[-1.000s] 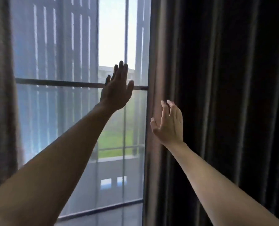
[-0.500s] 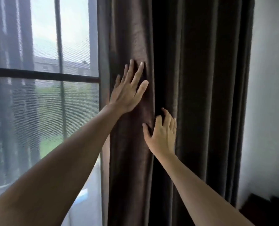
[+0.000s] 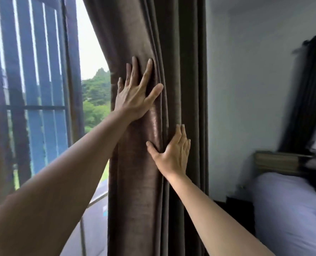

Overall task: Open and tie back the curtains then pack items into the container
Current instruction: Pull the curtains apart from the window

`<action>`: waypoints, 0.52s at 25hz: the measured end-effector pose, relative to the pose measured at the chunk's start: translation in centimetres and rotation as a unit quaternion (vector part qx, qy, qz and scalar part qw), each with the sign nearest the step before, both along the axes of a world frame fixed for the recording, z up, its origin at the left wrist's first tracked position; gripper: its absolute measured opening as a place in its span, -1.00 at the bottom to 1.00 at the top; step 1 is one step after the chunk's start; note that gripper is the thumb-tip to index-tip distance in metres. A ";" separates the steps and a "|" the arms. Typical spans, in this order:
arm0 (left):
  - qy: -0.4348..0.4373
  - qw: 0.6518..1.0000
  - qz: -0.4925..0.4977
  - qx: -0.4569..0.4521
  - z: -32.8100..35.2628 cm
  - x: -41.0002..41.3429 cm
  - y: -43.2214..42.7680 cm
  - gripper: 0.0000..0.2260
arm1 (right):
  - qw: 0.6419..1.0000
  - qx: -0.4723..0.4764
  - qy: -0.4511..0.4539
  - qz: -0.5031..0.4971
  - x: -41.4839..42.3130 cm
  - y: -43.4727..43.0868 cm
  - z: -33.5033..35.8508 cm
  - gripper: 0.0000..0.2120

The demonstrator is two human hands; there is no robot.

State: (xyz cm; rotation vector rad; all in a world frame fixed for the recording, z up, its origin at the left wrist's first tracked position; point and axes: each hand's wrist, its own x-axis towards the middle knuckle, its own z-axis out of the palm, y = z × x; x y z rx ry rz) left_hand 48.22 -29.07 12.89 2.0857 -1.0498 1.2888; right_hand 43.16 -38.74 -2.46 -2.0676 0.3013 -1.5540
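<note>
Brown curtain (image 3: 135,182): velvety, faintly sheened cloth

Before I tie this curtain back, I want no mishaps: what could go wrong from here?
1. Both hands, the left hand and the right hand, lie flat and open on the curtain, gripping nothing, so the bunched folds may well slide back over the window.
2. No tie-back is in view; letting go to find one would probably free the fabric.
3. The bed stands close on the right, so a sideways step could bump it.
</note>
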 end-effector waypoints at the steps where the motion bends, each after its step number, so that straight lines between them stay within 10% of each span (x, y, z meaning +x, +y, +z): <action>1: -0.001 1.000 -0.005 -0.002 0.4 1.0 -1.7 -0.39 | 1.000 -0.005 0.001 -0.009 0.8 -1.8 0.5 0.02; 13: 0.015 0.999 -0.042 0.016 5.9 12.7 -24.2 -0.38 | 0.999 -0.028 0.032 -0.027 12.8 -23.9 6.0 0.11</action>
